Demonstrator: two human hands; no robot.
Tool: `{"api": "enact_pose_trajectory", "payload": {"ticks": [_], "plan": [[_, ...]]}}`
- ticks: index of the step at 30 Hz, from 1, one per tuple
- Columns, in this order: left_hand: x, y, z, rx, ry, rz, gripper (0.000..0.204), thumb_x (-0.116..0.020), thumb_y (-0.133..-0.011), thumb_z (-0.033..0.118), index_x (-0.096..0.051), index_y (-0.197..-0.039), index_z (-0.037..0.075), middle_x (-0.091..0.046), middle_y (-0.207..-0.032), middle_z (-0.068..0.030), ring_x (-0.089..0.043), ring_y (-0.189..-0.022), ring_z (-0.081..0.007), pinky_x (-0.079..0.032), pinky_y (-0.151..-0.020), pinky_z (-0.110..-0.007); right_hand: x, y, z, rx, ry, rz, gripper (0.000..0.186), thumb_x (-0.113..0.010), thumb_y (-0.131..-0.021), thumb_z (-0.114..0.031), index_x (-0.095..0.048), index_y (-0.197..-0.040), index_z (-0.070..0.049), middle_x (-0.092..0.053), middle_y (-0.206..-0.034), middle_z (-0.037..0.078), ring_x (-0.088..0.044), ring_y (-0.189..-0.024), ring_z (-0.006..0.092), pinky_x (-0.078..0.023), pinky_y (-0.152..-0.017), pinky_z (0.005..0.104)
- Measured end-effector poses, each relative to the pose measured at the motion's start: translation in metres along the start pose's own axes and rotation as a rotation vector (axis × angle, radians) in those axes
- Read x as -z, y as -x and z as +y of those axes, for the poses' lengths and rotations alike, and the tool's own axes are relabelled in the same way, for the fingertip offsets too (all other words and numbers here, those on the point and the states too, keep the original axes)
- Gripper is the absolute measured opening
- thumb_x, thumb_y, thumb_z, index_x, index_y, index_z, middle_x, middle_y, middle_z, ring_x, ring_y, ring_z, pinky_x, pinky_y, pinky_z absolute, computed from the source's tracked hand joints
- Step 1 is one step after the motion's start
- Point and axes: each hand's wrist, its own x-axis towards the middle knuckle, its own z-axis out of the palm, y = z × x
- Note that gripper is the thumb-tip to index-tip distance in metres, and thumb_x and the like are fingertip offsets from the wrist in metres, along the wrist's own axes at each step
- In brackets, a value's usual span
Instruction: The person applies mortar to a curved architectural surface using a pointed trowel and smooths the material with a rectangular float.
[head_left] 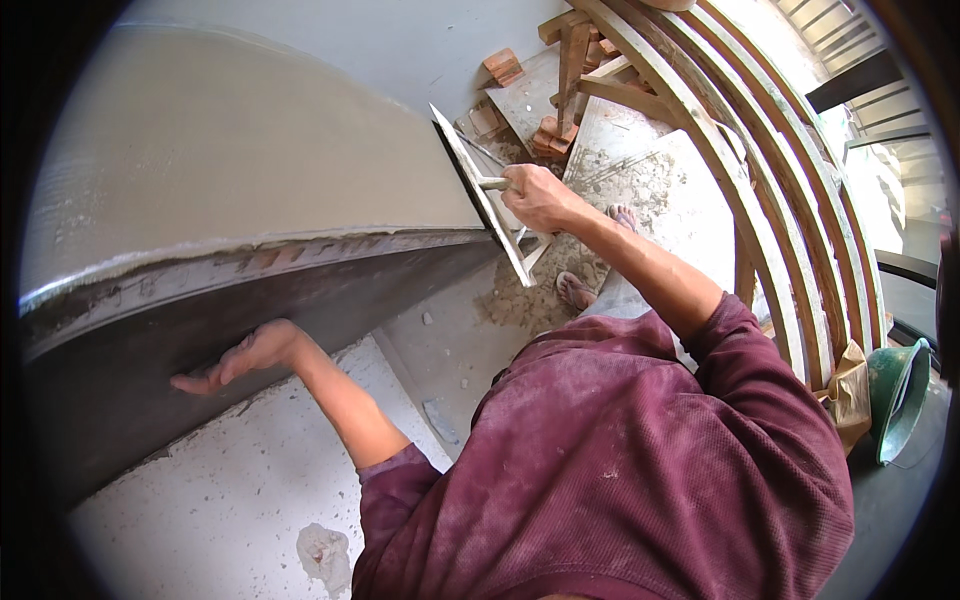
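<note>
My right hand (540, 197) is closed round the handle of a plastering trowel (500, 228). The trowel's long flat blade stands nearly edge-on, at the right end of a smooth, grey-beige plastered surface (260, 140). Lower left, my left hand (245, 357) has its fingers stretched out and holds nothing. It is in front of the dark lower face (140, 385) under the plastered surface's rough edge (270, 258); whether it touches that face I cannot tell.
Wooden planks on a frame (720, 170) stand along the right, bent by the lens. A green bowl-shaped container (896, 402) is beside their near end. Broken orange bricks (553, 138) and mortar spills (625, 165) lie on the floor. A pale speckled slab (230, 480) is lower left.
</note>
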Motion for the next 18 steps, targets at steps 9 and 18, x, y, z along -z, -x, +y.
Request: {"api": "enact_pose_trajectory", "payload": {"ticks": [9,18], "plan": [[0.005,0.001,0.0,-0.009,-0.082,-0.022,0.062,-0.005,-0.107,0.037,-0.017,-0.145,-0.012,-0.018,-0.15,-0.0283,-0.018,-0.143,-0.0383,-0.016,-0.12,-0.049,0.067,0.038,-0.089,0.106,-0.331,0.035,0.026,-0.049,-0.091,-0.009,-0.061,-0.109,0.004,-0.065,-0.076,0.016,-0.063,-0.066,0.0173,-0.053,-0.065,0.0362],[0.001,-0.002,0.01,-0.001,-0.096,-0.047,0.064,-0.007,-0.107,0.039,-0.018,-0.145,-0.011,-0.019,-0.15,-0.0277,-0.018,-0.144,-0.0367,-0.016,-0.119,-0.049,0.01,-0.028,0.039,-0.216,-0.261,-0.012,0.028,-0.054,-0.086,-0.013,-0.063,-0.104,0.007,-0.06,-0.061,0.009,-0.06,-0.052,0.0179,-0.05,-0.05,0.0348]]}}
